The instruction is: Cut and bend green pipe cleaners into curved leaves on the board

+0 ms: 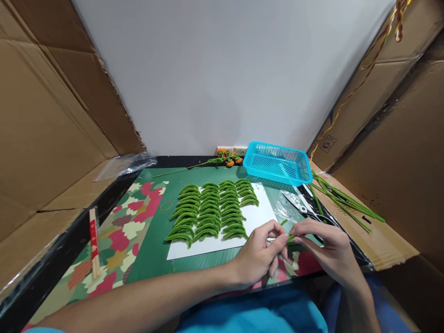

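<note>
Both hands meet over a small green piece at the surface's near edge

Your left forearm crosses low from the left corner, and your left hand (256,255) is raised in a loose curl, thumb and index brought together at the tips, the other fingers bent beneath. Your right hand (331,247) comes in from the lower right, wrist bent, its back turned up and its fingers reaching left. Between the two sets of fingertips you pinch a small, fuzzy, green piece (291,237), mostly hidden by your fingers, just right of the white rectangular sheet (265,203).

On that sheet you have four columns of curved, fuzzy, green strips (209,208), the rightmost column shorter. Scissors with dark handles (307,210) lie beyond your right hand, near the long green stems (347,203). A turquoise perforated plastic basket (277,178) sits farther back, with orange-and-green fuzzy flowers (230,159) to its left.

At your left, a red-and-white wrapper around pale wooden sticks (94,238) rests on the surface (149,231); you can't read any print on it. The brown cardboard panel (360,125) at right bears a small, dark, boxed symbol, its details illegible.
</note>
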{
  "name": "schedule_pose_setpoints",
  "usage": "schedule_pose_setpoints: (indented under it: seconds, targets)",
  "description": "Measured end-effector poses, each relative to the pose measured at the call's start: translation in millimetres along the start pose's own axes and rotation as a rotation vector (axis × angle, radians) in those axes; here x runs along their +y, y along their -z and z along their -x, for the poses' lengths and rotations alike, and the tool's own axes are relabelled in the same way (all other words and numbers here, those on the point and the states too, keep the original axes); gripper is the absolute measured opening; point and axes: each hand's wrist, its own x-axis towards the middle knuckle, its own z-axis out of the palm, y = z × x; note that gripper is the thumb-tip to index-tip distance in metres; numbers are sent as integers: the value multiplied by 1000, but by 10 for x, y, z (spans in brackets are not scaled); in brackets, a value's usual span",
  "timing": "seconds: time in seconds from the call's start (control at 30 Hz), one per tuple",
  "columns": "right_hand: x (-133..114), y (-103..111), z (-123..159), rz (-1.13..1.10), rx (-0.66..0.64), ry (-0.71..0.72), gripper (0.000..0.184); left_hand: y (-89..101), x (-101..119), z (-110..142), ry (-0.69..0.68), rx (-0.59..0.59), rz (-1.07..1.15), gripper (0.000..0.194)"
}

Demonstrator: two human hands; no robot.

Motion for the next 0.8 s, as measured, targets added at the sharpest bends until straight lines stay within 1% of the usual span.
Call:
schedule_pose_setpoints:
  seconds: [0.07, 0.23, 0.37, 0.5, 0.67, 0.8]
  targets:
    - [-21, -24, -13, 11, 11, -15, 7, 4, -9, 2, -9, -4, -7, 42]
    - [-69, -137, -44, 62, 122, -29, 11, 12, -16, 15, -27, 36, -44, 36]
    - [-85, -211, -48, 121, 147, 15, 14, 9, -32, 26, -67, 98, -98, 32]
    - [-64, -263, -47, 167, 168, 82, 12, 4, -45, 23, -87, 129, -113, 31]
    - [-78, -220, -31, 194, 82, 69, 9, -2, -31, 18, -98, 172, -130, 29]
    - [-127, -127, 5, 159, 22, 25, 7, -18, -17, 41, -92, 162, -184, 28]
